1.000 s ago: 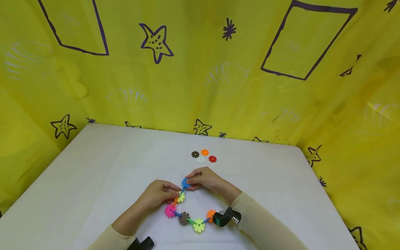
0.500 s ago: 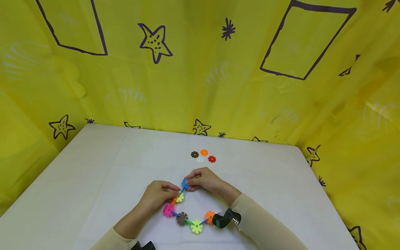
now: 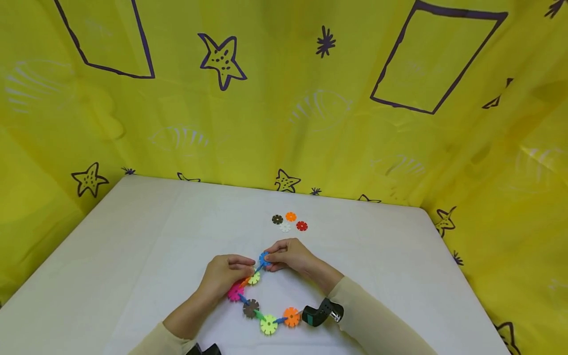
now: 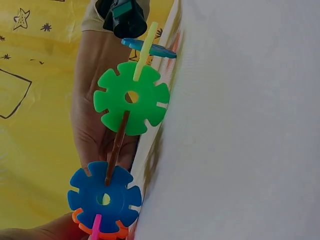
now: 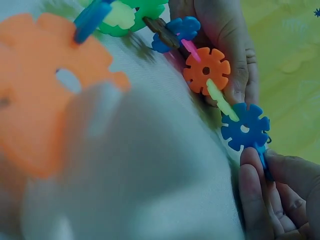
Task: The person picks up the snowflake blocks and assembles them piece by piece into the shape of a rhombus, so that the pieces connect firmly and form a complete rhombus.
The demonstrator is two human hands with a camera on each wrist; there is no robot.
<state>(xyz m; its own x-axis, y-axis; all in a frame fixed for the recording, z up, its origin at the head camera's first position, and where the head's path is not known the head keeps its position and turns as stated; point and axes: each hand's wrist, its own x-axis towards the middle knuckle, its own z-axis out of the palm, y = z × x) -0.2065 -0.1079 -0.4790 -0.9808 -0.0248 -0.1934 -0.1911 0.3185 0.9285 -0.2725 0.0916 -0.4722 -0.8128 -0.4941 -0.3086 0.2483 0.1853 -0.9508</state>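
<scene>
A chain of coloured snowflake discs [image 3: 251,307] curves over the white table [image 3: 133,236], from a blue disc [image 3: 264,258] past pink and brown ones to an orange disc [image 3: 291,316]. My left hand [image 3: 246,270] grips the chain near its yellow-green disc [image 3: 254,278]. My right hand [image 3: 268,259] pinches the blue end. In the right wrist view, the right fingers [image 5: 270,200] pinch an edge-on blue piece under the flat blue disc [image 5: 245,129], while the left hand [image 5: 225,45] curls round an orange disc [image 5: 206,70]. The left wrist view shows a green disc [image 4: 132,97] and a blue disc [image 4: 104,197] close up.
Several loose discs lie beyond the hands: dark [image 3: 277,219], orange [image 3: 290,216], white [image 3: 285,227] and red [image 3: 301,226]. A yellow curtain [image 3: 284,98] with stars hangs behind the table. A camera [image 3: 322,313] is strapped to the right wrist.
The free end of the chain has swung left, the lime and orange discs shifting with it. Both hands keep their hold in about the same place.
</scene>
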